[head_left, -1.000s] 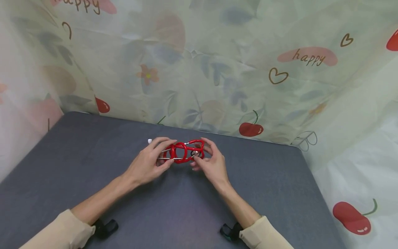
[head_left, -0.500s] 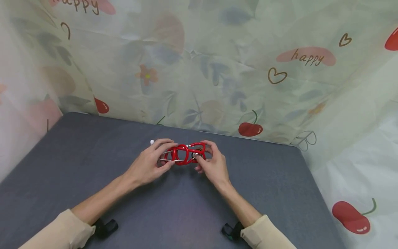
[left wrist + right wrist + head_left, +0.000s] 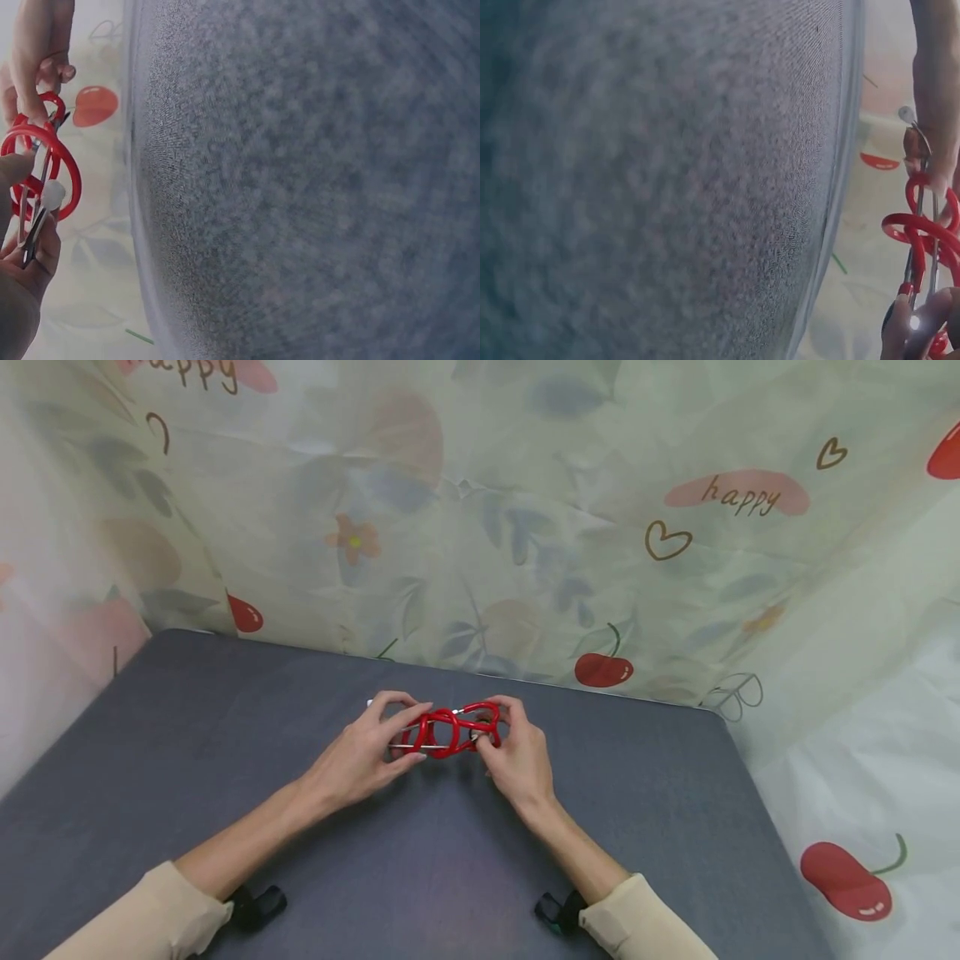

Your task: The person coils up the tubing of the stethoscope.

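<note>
Both hands hold a wire puzzle (image 3: 454, 737) above the dark table: linked loops with red coating and thin silver rods. My left hand (image 3: 358, 758) grips its left end, thumb below and fingers above. At the right end, my right hand (image 3: 523, 764) pinches the red loop near a small dark ring, its thumb bent in toward the metal. In the left wrist view, a large red ring (image 3: 73, 169) crosses the rods, and a white ball (image 3: 52, 195) shows near the left fingers. The right wrist view has the white ball (image 3: 907, 114) beyond the red loops (image 3: 922, 229).
A dark grey cloth-like tabletop (image 3: 450, 877) spreads under both arms. Behind it and at the sides hangs a pale curtain (image 3: 480, 527) printed with leaves, cherries and "happy". Black straps (image 3: 255, 910) sit at both wrists under the beige sleeves (image 3: 150, 914).
Hands and puzzle have shifted slightly right. The right fingers have tucked in behind the puzzle, and the white ball is now mostly hidden by the left hand in the head view.
</note>
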Available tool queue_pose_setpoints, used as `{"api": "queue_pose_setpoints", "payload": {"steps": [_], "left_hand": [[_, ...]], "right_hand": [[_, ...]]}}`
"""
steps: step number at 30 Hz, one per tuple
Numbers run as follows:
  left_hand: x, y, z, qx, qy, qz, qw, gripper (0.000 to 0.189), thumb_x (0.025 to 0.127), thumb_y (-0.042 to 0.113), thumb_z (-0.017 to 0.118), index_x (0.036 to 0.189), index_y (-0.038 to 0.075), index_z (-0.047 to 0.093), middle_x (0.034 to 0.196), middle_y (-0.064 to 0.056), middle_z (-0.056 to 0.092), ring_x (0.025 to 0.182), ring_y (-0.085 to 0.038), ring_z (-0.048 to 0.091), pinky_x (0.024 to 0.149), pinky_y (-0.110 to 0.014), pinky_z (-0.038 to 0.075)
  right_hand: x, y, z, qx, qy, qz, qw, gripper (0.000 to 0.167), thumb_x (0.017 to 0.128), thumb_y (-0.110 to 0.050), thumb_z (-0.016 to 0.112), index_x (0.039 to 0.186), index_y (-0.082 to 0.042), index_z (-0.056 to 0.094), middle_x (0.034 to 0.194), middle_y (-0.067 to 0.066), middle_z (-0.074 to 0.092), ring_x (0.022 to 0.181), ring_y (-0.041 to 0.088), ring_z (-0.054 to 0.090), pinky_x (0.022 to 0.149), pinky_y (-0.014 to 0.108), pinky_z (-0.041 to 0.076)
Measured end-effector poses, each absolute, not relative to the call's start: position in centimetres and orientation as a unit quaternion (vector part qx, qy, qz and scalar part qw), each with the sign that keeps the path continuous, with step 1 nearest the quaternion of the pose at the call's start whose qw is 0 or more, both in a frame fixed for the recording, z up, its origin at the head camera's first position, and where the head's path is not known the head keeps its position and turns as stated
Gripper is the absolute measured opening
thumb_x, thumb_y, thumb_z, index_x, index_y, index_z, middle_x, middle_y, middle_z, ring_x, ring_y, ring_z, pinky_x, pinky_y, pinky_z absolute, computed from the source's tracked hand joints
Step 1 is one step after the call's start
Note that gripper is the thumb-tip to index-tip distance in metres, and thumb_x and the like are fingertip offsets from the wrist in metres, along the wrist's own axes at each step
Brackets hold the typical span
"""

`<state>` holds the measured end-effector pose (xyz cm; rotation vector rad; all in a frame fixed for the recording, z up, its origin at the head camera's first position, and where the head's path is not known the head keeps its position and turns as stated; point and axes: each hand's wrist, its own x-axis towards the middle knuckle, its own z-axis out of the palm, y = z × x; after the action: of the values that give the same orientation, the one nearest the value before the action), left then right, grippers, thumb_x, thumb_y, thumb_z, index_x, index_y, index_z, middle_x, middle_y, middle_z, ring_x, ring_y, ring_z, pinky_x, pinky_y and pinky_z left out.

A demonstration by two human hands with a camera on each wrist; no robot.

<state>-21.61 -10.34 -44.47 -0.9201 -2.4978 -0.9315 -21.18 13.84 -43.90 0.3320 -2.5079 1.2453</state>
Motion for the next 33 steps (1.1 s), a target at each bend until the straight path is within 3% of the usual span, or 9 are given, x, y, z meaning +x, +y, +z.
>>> {"api": "queue_pose_setpoints", "payload": {"steps": [8, 11, 17, 23, 26, 30, 33], "left_hand": [[-21.8, -10.5, -44.6, -0.329, -0.868, -0.337, 0.158, 0.071, 0.078, 0.02, 0.086, 0.141, 0.014, 0.055, 0.133, -0.006, 0.051, 0.076, -0.008, 0.058, 0.065, -0.023, 0.054], [-21.9, -10.5, -44.8, -0.334, -0.865, -0.338, 0.159, 0.069, 0.078, 0.019, 0.086, 0.14, 0.015, 0.056, 0.133, -0.003, 0.054, 0.082, -0.008, 0.06, 0.066, -0.023, 0.054], [-22.0, -10.4, -45.1, -0.339, -0.863, -0.339, 0.159, 0.068, 0.078, 0.019, 0.086, 0.138, 0.015, 0.057, 0.133, -0.002, 0.058, 0.094, -0.014, 0.064, 0.076, -0.029, 0.057], [-22.3, -10.4, -45.2, -0.327, -0.871, -0.334, 0.147, 0.066, 0.076, 0.018, 0.088, 0.136, 0.014, 0.06, 0.13, -0.003, 0.063, 0.101, -0.017, 0.066, 0.084, -0.034, 0.057], [-22.5, -10.3, -45.3, -0.32, -0.878, -0.329, 0.135, 0.067, 0.075, 0.02, 0.089, 0.136, 0.015, 0.061, 0.125, -0.003, 0.067, 0.094, -0.015, 0.067, 0.081, -0.033, 0.057], [-22.7, -10.2, -45.5, -0.314, -0.887, -0.316, 0.124, 0.066, 0.075, 0.024, 0.088, 0.136, 0.016, 0.062, 0.118, -0.003, 0.07, 0.088, -0.013, 0.068, 0.078, -0.032, 0.057], [-22.8, -10.1, -45.6, -0.307, -0.897, -0.289, 0.13, 0.065, 0.074, 0.029, 0.089, 0.133, 0.017, 0.064, 0.113, -0.002, 0.072, 0.094, -0.02, 0.068, 0.079, -0.038, 0.057]], "right_hand": [[-21.3, 14.3, -43.7, 0.126, -0.9, 0.379, 0.173, 0.045, 0.087, -0.009, 0.07, 0.13, -0.014, 0.06, 0.112, 0.009, 0.072, 0.036, 0.012, 0.039, 0.039, 0.028, 0.038], [-21.3, 14.6, -43.9, 0.121, -0.905, 0.377, 0.152, 0.043, 0.087, -0.01, 0.072, 0.128, -0.015, 0.061, 0.11, 0.007, 0.072, 0.038, 0.012, 0.042, 0.039, 0.028, 0.039], [-21.6, 15.4, -44.0, 0.116, -0.904, 0.405, 0.074, 0.049, 0.087, -0.011, 0.076, 0.133, -0.013, 0.06, 0.111, 0.007, 0.07, 0.047, 0.01, 0.057, 0.047, 0.029, 0.049], [-22.0, 16.6, -44.2, 0.121, -0.891, 0.438, -0.026, 0.064, 0.086, -0.008, 0.077, 0.144, -0.013, 0.052, 0.125, 0.007, 0.065, 0.06, 0.014, 0.067, 0.061, 0.031, 0.054], [-22.1, 17.1, -44.2, 0.124, -0.888, 0.44, -0.049, 0.066, 0.086, -0.008, 0.078, 0.146, -0.013, 0.05, 0.113, 0.008, 0.07, 0.064, 0.018, 0.069, 0.064, 0.032, 0.054], [-22.3, 17.6, -44.2, 0.131, -0.897, 0.417, -0.062, 0.066, 0.086, -0.012, 0.078, 0.146, -0.014, 0.051, 0.077, 0.003, 0.071, 0.063, 0.022, 0.069, 0.058, 0.032, 0.051], [-22.5, 18.0, -44.4, 0.141, -0.905, 0.397, -0.065, 0.065, 0.085, -0.012, 0.078, 0.144, -0.012, 0.052, 0.066, 0.0, 0.067, 0.061, 0.022, 0.066, 0.052, 0.03, 0.046]]}}
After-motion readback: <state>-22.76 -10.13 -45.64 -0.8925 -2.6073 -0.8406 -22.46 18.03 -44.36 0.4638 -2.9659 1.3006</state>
